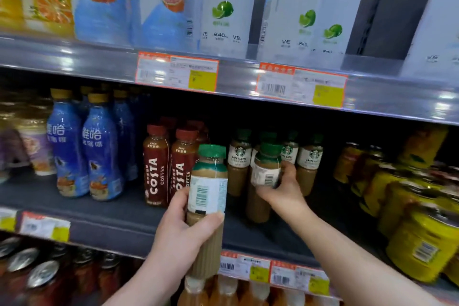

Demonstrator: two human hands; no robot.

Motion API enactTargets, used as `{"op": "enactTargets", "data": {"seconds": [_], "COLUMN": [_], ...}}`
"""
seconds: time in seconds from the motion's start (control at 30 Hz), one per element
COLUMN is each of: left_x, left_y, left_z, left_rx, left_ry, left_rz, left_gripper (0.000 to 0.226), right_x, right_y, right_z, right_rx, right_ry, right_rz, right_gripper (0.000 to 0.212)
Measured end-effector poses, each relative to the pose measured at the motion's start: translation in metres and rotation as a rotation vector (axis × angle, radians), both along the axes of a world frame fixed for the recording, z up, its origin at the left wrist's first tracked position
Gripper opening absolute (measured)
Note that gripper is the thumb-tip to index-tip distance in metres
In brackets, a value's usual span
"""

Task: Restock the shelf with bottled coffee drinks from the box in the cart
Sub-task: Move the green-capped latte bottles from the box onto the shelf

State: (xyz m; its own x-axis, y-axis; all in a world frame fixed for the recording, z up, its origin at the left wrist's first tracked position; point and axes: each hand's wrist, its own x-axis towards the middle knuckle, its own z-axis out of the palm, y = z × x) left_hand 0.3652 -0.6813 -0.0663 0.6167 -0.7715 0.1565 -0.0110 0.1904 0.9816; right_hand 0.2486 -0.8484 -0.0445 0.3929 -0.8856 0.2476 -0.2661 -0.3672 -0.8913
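Hands both grip bottles in the head view. The left hand [183,228] wraps round a green-capped coffee bottle [207,194], upright before the shelf [99,216]. The right hand [285,187] clasps a second bottle [264,174] over the shelf, just before the matching row [310,156], near the red bottles [156,166].

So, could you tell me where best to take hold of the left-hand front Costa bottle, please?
Grip the Costa bottle round its label, coming from the front left: it stands upright, bare shelf on its left, its twin crowding its right.
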Motion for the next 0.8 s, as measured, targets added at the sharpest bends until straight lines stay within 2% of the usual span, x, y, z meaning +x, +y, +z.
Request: {"op": "enactTargets", "data": {"seconds": [0.07,0.2,0.3,0.47,0.6,0.73,0.8], "left_x": [-0.002,0.001,0.005,0.012,0.018,0.022,0.023], "left_y": [-0.002,-0.009,-0.013,-0.017,-0.02,-0.025,-0.027], "left_z": [0.001,0.005,0.008,0.014,0.013,0.01,0.011], "left_rx": [-0.015,-0.021,-0.024,-0.024,0.003,0.018,0.024], "left_ry": [0.012,0.011,-0.006,-0.035,-0.042,-0.049,-0.057], "left_rz": [-0.017,-0.06,-0.077,-0.113,-0.138,-0.166,-0.182], "left_gripper": [0.045,0.054,0.046,0.039,0.038,0.037,0.038], "right_x": [-0.002,-0.002,-0.002,0.006,0.01,0.012,0.012], "right_y": [-0.001,-0.003,-0.002,0.001,0.003,0.005,0.005], "right_z": [-0.003,-0.012,-0.012,-0.015,-0.018,-0.023,-0.023], "right_rx": [0.002,-0.078,-0.029,-0.09,-0.053,-0.077,-0.062], "right_ry": [-0.004,-0.046,-0.048,-0.092,-0.125,-0.115,-0.115], "right_rz": [0.044,-0.041,0.013,-0.093,-0.097,-0.162,-0.155], "right_gripper": [0.059,0.067,0.057,0.071,0.056,0.063,0.057]}}
